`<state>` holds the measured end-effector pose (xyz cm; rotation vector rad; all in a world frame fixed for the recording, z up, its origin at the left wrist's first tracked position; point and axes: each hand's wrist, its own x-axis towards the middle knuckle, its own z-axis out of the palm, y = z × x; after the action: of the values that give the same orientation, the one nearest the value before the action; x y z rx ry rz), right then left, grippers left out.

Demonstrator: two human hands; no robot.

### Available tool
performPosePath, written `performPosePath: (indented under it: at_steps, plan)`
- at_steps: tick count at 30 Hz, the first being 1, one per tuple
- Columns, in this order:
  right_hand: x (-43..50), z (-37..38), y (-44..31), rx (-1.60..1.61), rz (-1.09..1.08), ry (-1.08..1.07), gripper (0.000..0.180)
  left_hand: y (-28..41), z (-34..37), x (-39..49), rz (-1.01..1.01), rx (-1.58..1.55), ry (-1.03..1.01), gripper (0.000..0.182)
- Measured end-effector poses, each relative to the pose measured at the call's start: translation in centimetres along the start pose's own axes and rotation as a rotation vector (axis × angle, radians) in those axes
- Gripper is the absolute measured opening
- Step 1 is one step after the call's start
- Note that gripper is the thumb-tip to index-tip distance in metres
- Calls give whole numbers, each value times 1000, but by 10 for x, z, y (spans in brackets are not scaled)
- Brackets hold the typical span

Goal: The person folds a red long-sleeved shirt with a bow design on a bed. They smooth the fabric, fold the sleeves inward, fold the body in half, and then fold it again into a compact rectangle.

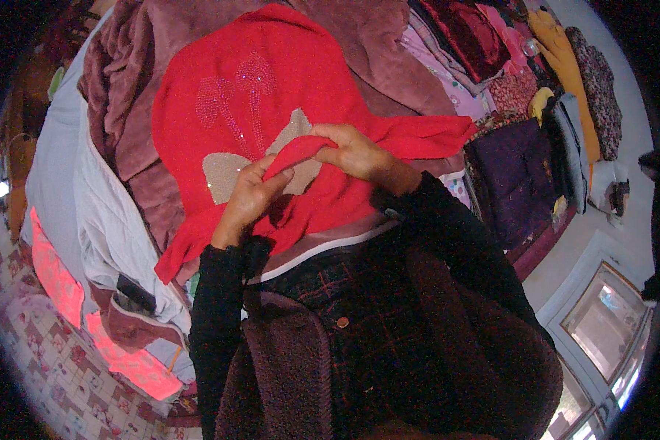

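Observation:
A red knit sweater (308,71) lies spread before me on a mauve plush blanket (126,110). Sparkling cherry shapes and a beige bow patch (223,176) decorate its front. My left hand (256,192) pinches one end of a raised band of the red knit, near the bow. The other end of that band is between the thumb and fingers of my right hand (349,151). One sleeve (429,137) stretches out to the right; the other sleeve (184,250) points down to the left. The fabric beneath my hands is partly hidden.
Folded clothes and textiles (511,181) are piled along the right side. A dark phone-like object (136,294) lies on the pale bedding at lower left. Patterned flooring (55,357) is at lower left, a framed window (602,322) at lower right.

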<state>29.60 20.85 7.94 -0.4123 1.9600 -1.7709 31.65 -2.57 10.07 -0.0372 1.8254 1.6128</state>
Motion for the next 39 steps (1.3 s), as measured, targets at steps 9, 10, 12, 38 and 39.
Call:
performPosePath:
  at_steps: [9, 10, 12, 38, 39]
  plan:
    - [-3, -2, -3, -21, 60, -54, 33, -4, 2, 4, 11, -106, -10, 27]
    - [-2, -1, -3, -51, 54, -58, 33, -3, 2, 4, 0, -112, -12, 27]
    - [0, -1, -1, -77, 52, -57, 32, -1, 3, 3, 12, -114, 1, 26]
    - [-35, -12, -13, -465, -116, -164, 31, -4, 4, -39, 366, 463, 25, 36]
    - [-44, -14, -16, -487, -165, -144, 31, -6, 5, -47, 431, 591, 69, 34]
